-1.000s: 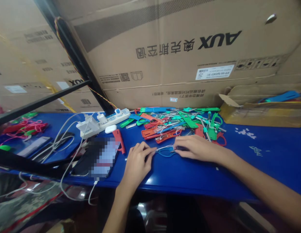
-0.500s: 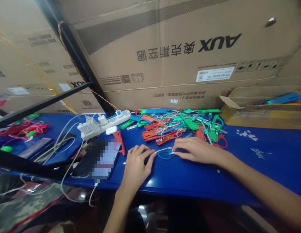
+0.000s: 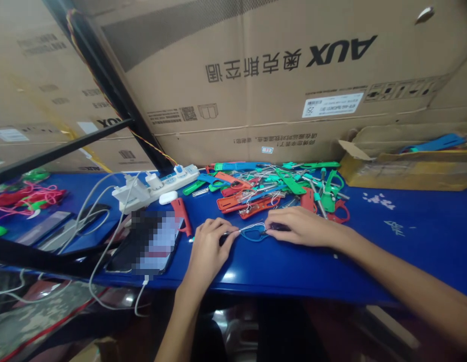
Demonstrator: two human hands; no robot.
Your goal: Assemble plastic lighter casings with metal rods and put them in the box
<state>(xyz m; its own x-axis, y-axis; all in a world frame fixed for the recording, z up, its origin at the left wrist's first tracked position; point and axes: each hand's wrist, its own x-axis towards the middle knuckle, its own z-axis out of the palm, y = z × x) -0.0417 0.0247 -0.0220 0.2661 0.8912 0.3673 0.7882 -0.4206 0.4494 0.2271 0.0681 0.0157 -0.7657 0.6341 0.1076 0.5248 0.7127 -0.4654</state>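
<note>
A blue plastic long-lighter shell with a finger loop (image 3: 253,239) lies low over the blue table between my hands. My left hand (image 3: 210,246) is closed over its left part, thumb and fingers pinching near thin white wires (image 3: 252,227). A metal tip (image 3: 191,240) sticks out left of that hand. My right hand (image 3: 299,226) is closed round a dark-handled tool (image 3: 280,227), its fingertips at the loop's right side. The tool's kind is hidden. Behind my hands lies a pile of red, green and blue lighter shells (image 3: 248,205) with metal tubes and wires.
A red shell (image 3: 181,213) lies beside a phone (image 3: 158,246) on the left. Behind it stands a white power strip (image 3: 158,190) with chargers and cables. A black metal frame (image 3: 116,85) crosses the left. An open carton (image 3: 406,171) sits at the back right, before large cardboard boxes.
The whole view has shifted slightly, so things sit a little higher and further left. Both hands keep their hold, and the right fingertips have moved slightly at the loop's right side.
</note>
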